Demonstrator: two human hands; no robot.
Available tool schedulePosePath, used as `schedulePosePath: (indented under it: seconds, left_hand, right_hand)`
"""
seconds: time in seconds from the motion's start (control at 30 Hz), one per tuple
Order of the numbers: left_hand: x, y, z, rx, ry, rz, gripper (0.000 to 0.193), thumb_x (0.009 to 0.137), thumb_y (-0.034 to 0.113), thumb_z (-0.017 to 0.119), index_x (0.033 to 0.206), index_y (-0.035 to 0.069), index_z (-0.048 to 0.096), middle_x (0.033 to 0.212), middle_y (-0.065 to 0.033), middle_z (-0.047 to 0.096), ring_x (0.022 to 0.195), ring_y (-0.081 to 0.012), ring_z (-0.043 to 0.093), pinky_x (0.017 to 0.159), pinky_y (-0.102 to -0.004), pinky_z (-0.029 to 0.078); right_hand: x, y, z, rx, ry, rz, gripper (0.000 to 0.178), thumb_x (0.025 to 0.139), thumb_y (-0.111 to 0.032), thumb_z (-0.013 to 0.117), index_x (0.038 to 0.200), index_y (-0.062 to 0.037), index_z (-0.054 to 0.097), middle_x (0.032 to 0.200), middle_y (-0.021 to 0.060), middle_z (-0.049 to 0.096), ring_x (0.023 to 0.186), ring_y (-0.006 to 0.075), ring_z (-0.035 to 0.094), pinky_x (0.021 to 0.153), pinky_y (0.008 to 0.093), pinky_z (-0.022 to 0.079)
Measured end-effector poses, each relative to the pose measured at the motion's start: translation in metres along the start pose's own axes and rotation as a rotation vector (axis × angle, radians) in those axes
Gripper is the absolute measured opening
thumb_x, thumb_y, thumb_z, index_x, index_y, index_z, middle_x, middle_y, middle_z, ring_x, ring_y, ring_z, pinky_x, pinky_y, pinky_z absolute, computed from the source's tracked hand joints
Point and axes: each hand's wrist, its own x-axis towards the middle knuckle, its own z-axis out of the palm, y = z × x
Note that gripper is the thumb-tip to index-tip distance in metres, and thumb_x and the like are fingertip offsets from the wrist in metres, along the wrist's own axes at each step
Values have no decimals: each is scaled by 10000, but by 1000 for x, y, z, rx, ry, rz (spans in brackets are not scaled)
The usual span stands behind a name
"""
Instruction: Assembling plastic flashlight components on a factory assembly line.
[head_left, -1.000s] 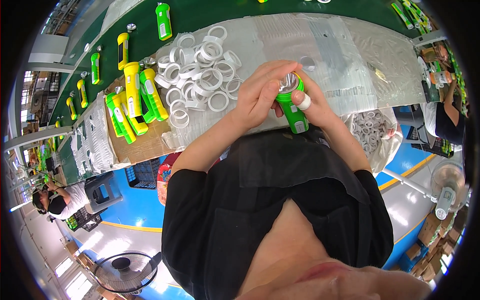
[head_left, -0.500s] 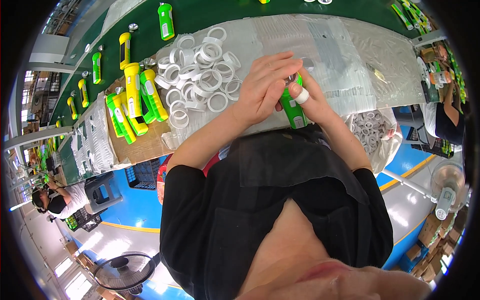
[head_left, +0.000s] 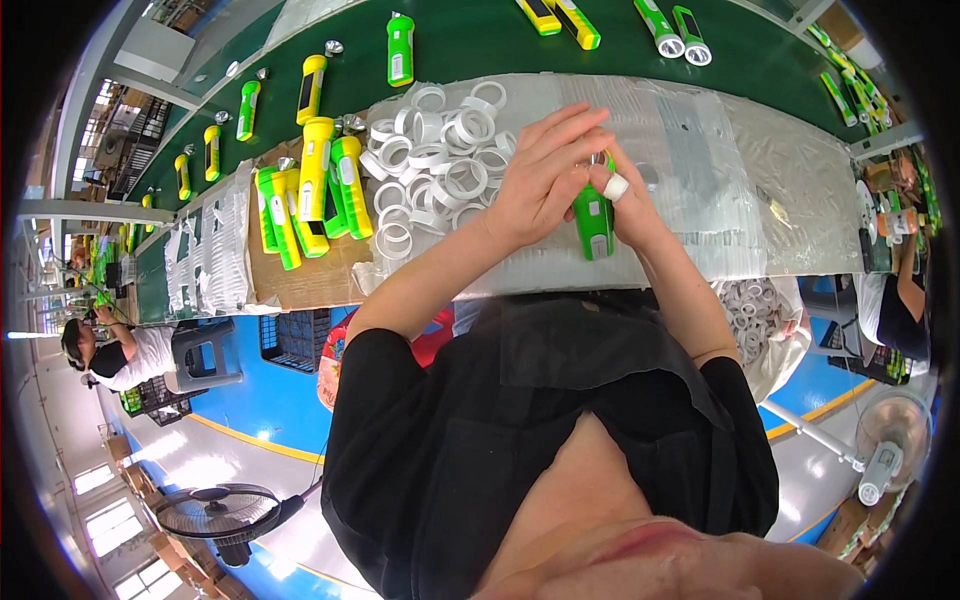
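Both my hands close around the head end of a green flashlight (head_left: 596, 222), whose body points down toward me. My left hand (head_left: 543, 187) wraps over the top with its fingers pressed together. On the other side, my right hand (head_left: 634, 212) grips the flashlight, a white band (head_left: 616, 187) around one of its digits. Most of the flashlight's head is hidden by my fingers. Left of my hands, a heap of white plastic rings (head_left: 466, 180) lies on the plastic-covered table (head_left: 690, 170).
Several yellow and green flashlights (head_left: 315, 168) lie piled on cardboard (head_left: 335, 285) at the left. More flashlights (head_left: 400, 50) rest along the green belt (head_left: 460, 40) beyond. A bag of white rings (head_left: 752, 310) hangs at the table's right edge. Fans and co-workers are farther off.
The view has shifted, bringing more flashlights on the far green surface into sight. My hands stay around the green flashlight; my left fingers have shifted slightly over its head.
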Motion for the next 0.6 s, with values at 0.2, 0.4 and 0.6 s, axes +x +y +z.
schedulePosePath:
  seconds: [0.2,0.4,0.6]
  left_hand:
    - [19,5,-8,198,-114,127,430,1007,298,372,1249,18,591,1398,-163,497,1332,-378,412,1066,-466,319]
    - [24,-5,-1,-324,3,-209,465,1007,315,444,1373,28,470,1428,-140,462,1306,-283,443,1068,-398,344]
    - [23,-5,-3,-797,-104,-741,524,991,341,513,1411,39,432,1334,-115,536,1196,-192,510,1020,-340,403]
  right_hand:
    - [7,2,-7,-116,26,-119,459,952,-319,551,1316,-73,417,979,79,585,752,170,614,613,292,502]
    - [11,-2,-16,-55,-10,-120,576,875,-480,618,1247,-77,443,881,73,588,684,162,597,574,292,494]
    - [9,2,-18,-103,-32,-150,675,804,-625,656,1173,-97,457,792,82,586,632,166,600,548,289,486]
